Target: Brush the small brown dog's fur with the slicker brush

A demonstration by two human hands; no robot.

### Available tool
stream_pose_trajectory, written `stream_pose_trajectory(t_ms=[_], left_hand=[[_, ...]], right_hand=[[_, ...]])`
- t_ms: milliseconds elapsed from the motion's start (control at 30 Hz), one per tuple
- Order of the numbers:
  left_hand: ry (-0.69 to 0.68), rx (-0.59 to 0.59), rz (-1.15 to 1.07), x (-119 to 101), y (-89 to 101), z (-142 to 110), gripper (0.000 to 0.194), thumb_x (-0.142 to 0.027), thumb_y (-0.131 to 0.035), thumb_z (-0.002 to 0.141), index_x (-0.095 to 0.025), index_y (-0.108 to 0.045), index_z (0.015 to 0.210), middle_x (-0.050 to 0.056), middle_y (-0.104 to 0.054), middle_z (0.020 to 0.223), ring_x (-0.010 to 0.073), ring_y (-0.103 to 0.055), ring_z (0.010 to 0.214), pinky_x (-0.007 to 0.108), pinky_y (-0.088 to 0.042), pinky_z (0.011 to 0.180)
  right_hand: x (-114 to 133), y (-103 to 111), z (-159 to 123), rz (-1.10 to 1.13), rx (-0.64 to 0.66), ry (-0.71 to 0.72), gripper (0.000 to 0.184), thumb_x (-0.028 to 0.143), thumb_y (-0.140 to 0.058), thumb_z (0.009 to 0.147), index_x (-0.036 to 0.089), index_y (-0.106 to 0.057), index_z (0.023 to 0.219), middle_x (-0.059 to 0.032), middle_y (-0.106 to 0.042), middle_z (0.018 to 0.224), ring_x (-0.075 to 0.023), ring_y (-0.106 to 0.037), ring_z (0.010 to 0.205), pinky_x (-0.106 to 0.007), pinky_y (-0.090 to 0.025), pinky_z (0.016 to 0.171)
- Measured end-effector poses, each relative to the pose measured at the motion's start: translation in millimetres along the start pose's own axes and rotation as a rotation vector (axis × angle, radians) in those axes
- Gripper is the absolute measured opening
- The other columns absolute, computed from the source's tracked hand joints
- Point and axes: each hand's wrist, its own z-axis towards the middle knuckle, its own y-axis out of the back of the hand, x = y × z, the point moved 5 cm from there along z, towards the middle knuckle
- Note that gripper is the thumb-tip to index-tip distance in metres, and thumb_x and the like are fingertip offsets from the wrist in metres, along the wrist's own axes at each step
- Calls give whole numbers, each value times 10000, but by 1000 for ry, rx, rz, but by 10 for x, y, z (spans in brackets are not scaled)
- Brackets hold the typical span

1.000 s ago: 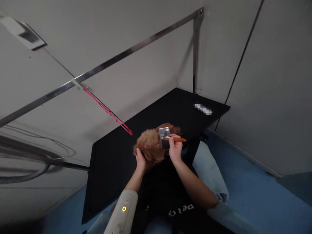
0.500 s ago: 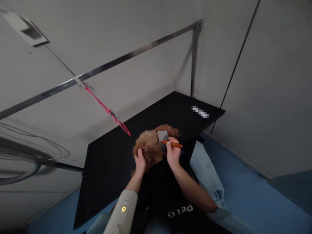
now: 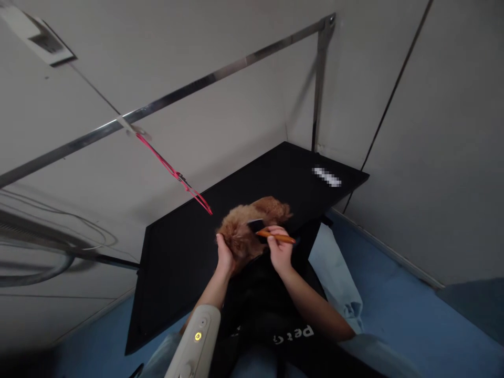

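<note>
A small brown curly-coated dog [image 3: 238,220] is on the black table [image 3: 177,273], close to my body at the near edge. My left hand [image 3: 225,254] grips the dog at its left end, thumb up against the fur and the other fingers hidden behind it. In my right hand [image 3: 281,251] is a slicker brush [image 3: 280,237], held by its orange-brown wooden handle between thumb and fingers. The flat brush head lies against the fur at the dog's middle, its dark back tilted up towards me. Bristles are out of sight.
A metal bar [image 3: 177,97] spans the table's far side, with a pink loop leash [image 3: 169,167] hanging from it. A white device with a lit yellow button [image 3: 197,336] juts up in front. Grey cables [image 3: 79,226] run along the wall at left.
The brush head has moved slightly left and down on the dog's coat and tilted, its back turning from bright to dark. My left hand keeps its hold lower on the fur. The view has shifted slightly.
</note>
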Motion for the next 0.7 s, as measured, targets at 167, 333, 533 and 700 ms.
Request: stream_pose_trajectory(t_ms=[167, 333, 533, 700], left_hand=[[171, 73, 11, -141, -121, -98, 681, -639, -297, 859, -111, -644, 1112, 151, -685, 1051, 287, -639, 1025, 420, -504, 890], [115, 107, 17, -194, -119, -25, 601, -590, -344, 865, -140, -621, 1152, 131, -670, 1106, 263, -636, 1034, 422, -483, 925], [209, 122, -28, -156, -71, 102, 555, -576, -413, 834, -164, -635, 1133, 121, -684, 1073, 289, -641, 1011, 462, -499, 896], [237, 145, -87, -136, 50, 187, 490, -516, -470, 808, -168, -646, 1105, 119, -687, 1060, 311, -637, 1012, 496, -506, 874]], right_hand=[[18, -111, -100, -73, 213, 71, 120, 175, -639, 776, 243, -628, 875, -44, -614, 967, -203, -603, 908, -405, -491, 827], [-6, -47, -107, -162, 87, 82, 109, 189, -661, 755, 241, -643, 849, -48, -619, 959, -211, -603, 910, -420, -486, 837], [-473, 410, 26, -41, -237, -256, 177, 363, -636, 775, 196, -591, 814, -40, -649, 861, -191, -619, 823, -370, -503, 786], [-1026, 460, -176, 192, -211, -822, 301, 460, -642, 715, 196, -525, 630, -23, -635, 653, -184, -614, 631, -326, -523, 626]])
